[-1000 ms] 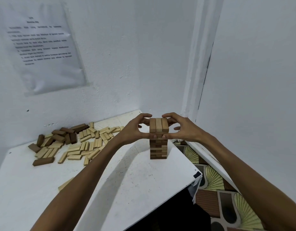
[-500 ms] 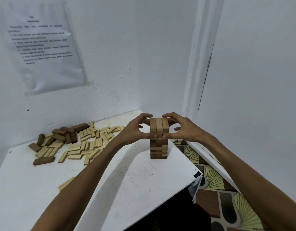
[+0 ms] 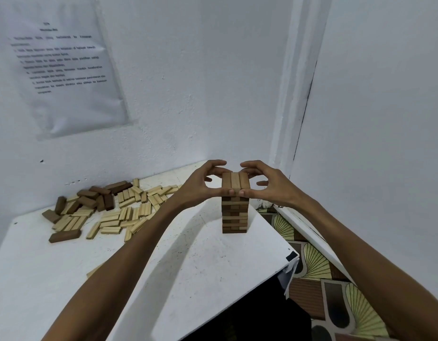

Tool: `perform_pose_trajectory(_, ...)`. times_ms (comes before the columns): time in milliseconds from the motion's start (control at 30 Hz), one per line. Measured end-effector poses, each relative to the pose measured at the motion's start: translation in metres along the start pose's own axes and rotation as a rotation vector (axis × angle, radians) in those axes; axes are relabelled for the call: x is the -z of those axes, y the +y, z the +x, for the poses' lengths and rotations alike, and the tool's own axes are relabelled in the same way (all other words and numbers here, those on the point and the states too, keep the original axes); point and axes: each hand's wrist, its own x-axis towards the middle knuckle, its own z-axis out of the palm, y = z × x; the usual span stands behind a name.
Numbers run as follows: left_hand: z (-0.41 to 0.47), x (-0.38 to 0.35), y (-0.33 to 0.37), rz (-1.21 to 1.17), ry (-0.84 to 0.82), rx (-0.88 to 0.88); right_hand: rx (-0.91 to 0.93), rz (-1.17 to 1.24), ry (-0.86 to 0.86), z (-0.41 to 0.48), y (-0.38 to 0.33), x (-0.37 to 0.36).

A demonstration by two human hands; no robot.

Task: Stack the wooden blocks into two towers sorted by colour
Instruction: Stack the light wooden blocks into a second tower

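At the top of the tower (image 3: 235, 215) we have both hands closed on the top layer (image 3: 235, 184), three brown blocks lying side by side. Our left hand (image 3: 200, 185) comes in from the tower's left and our right hand (image 3: 269, 187) from its right. Each pinches the layer with a thumb on the near end and curled fingers reaching over the far end, so both grips are closed on wood, not relaxed. The tower itself stands upright on the white table (image 3: 188, 267), close to the table's right-hand edge.

Well to the tower's left lies the loose stock: many pale blocks (image 3: 119, 210) scattered flat, and beyond them, farther left again, a smaller heap of dark blocks (image 3: 97, 195). A printed sheet (image 3: 63, 67) hangs on the wall above that heap.

We judge this to be the squaring-up step: the newest layer is seated and we are nudging its ends flush with the courses below. No second tower is in view, so we reckon the task is under halfway. Next we would need to let go gently, both hands together, without dragging the layer, then reach left of the tower for three more blocks of matching colour and lay them crosswise.
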Motion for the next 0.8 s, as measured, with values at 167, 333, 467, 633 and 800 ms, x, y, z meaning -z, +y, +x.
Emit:
perform_pose_trajectory(167, 0.001, 0.000, 0.001, -0.006, -0.004, 0.008, -0.009, 0.002, 0.001, -0.001, 0.000, 0.000)
perform_pose_trajectory(333, 0.000, 0.000, 0.002, -0.014, -0.010, 0.017, -0.011, 0.000, 0.004, -0.001, -0.001, 0.000)
perform_pose_trajectory(467, -0.001, 0.000, 0.003, -0.007, -0.014, 0.017, -0.022, 0.004, 0.005, -0.003, -0.002, 0.000)
perform_pose_trajectory(633, -0.002, 0.001, 0.003, 0.006, -0.026, 0.022, -0.026, -0.014, 0.001, -0.003, -0.006, 0.000)
perform_pose_trajectory(800, -0.005, 0.008, 0.000, -0.032, -0.008, 0.030, 0.017, -0.054, 0.057, -0.002, -0.019, 0.003)
